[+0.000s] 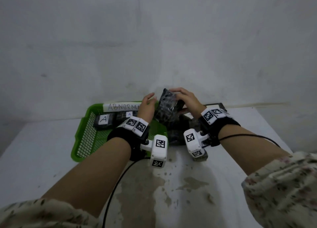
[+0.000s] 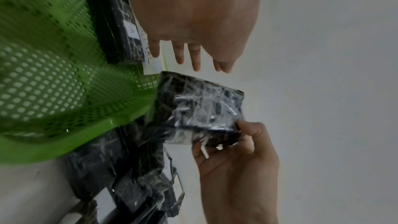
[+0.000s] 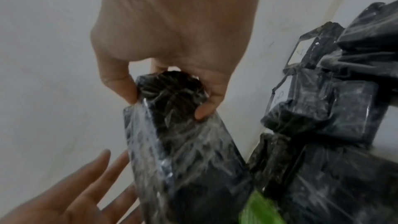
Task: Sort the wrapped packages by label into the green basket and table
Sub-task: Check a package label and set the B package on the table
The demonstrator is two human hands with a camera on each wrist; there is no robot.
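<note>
My right hand [image 1: 184, 99] grips one end of a black film-wrapped package [image 1: 165, 106], held tilted above the right rim of the green basket [image 1: 82, 135]; no label shows on it. In the right wrist view thumb and fingers [image 3: 202, 111] curl round its end [image 3: 172, 91]. My left hand [image 1: 147, 102] is just left of the package with straight fingers [image 2: 194, 57], apart from it [image 2: 200, 108]. Two packages labelled A [image 1: 103, 120] lie in the basket. A pile of wrapped packages [image 1: 181, 126] lies on the table under my right wrist.
A white strip reading ABNORM... [image 1: 121, 106] lies along the basket's back rim. The white table [image 1: 42, 150] is stained near its front centre and meets a grey wall behind. Black cables run from both wrist cameras.
</note>
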